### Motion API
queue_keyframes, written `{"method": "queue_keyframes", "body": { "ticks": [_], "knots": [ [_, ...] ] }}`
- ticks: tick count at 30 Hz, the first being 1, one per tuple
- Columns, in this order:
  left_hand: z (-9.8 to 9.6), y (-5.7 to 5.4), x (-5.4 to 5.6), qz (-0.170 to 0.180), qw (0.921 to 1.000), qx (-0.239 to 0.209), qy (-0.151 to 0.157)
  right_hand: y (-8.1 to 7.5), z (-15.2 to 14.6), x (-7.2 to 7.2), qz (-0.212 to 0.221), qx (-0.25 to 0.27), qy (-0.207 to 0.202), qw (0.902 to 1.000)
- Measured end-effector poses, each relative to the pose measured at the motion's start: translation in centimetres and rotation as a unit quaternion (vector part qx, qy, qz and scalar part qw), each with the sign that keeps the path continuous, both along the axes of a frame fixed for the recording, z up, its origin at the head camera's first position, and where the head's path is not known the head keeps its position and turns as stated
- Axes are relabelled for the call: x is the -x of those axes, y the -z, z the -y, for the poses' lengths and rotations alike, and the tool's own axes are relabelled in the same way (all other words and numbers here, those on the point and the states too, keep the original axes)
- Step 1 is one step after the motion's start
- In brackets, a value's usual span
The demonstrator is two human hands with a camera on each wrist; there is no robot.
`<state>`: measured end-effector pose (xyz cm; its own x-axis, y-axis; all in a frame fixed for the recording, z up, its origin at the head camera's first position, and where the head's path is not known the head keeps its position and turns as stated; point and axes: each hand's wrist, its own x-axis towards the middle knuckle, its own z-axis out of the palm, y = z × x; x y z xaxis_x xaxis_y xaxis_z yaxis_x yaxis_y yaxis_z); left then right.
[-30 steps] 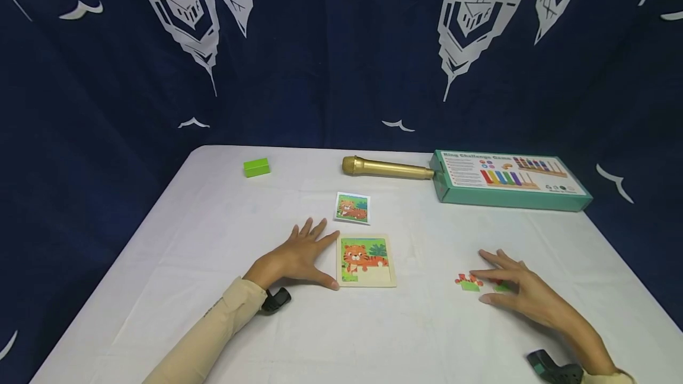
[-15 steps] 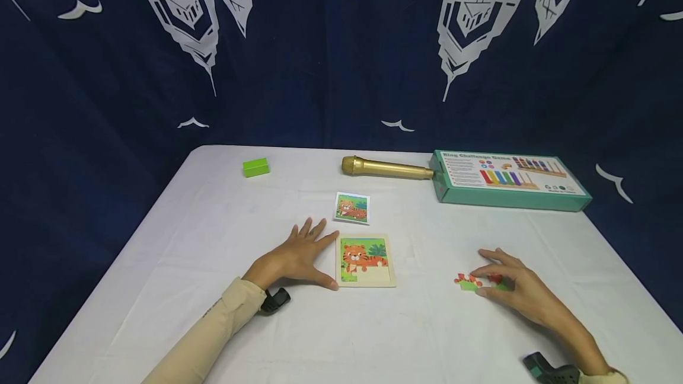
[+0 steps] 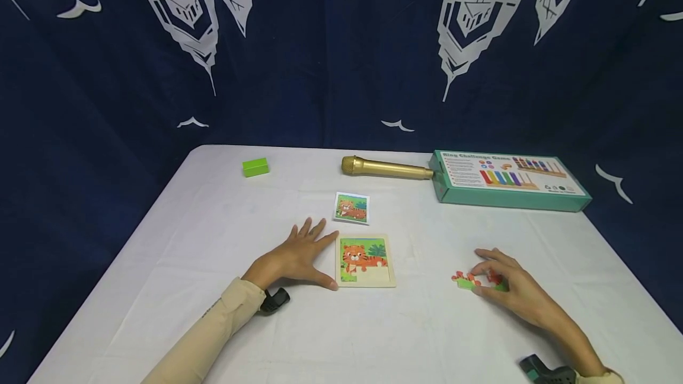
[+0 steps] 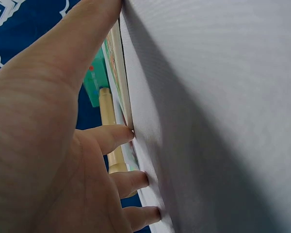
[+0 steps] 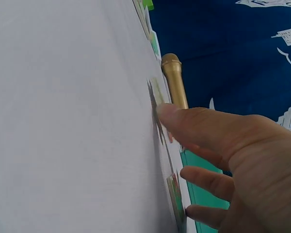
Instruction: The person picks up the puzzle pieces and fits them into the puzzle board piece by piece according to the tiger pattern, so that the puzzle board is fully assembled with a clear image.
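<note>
My left hand (image 3: 293, 259) rests spread on the table, thumb and index fingertip at the left edge of a wooden puzzle board (image 3: 391, 277). The tiger picture in the board has a bare wood area at the lower right. In the right wrist view, a thin puzzle piece (image 5: 157, 88) tilts over its shadow, pinched by my right hand (image 3: 514, 289). From the head it shows red and green. Another puzzle piece (image 5: 174, 196) lies under the other fingers, partly hidden in the head view.
A small tiger card (image 3: 352, 208) lies just beyond the board. Along the far side are a green block (image 3: 255, 167), a gold microphone (image 3: 389, 169) and a teal game box (image 3: 512, 199). A dark blue printed curtain (image 3: 320, 76) hangs behind the table.
My right thumb and fingers have closed on the red and green puzzle piece and shifted it slightly left. The left hand and the board have stayed in place.
</note>
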<state>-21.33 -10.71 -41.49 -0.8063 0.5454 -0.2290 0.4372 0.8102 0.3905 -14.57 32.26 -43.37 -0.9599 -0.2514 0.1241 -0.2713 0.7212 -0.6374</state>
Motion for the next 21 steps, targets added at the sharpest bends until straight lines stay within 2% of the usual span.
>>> {"method": "queue_keyframes", "body": {
  "ticks": [6, 10, 13, 21],
  "knots": [
    [0.01, 0.06, 0.03, -0.001, 1.0, 0.0, 0.0, -0.1, 0.49, 0.04, -0.006, 0.012, 0.024, 0.9996],
    [0.01, 0.12, 0.05, -0.001, 1.0, 0.0, 0.0, -0.05, 0.52, -0.03, -0.046, 0.03, 0.033, 0.9979],
    [0.01, 0.14, 0.06, -0.002, 1.0, 0.001, 0.0, 0.04, 0.38, -0.02, -0.067, 0.047, 0.025, 0.9963],
    [0.07, 0.0, 0.06, -0.003, 1.0, 0.003, 0.002, -0.36, 0.38, -0.08, -0.063, 0.052, 0.045, 0.9957]
  ]
}}
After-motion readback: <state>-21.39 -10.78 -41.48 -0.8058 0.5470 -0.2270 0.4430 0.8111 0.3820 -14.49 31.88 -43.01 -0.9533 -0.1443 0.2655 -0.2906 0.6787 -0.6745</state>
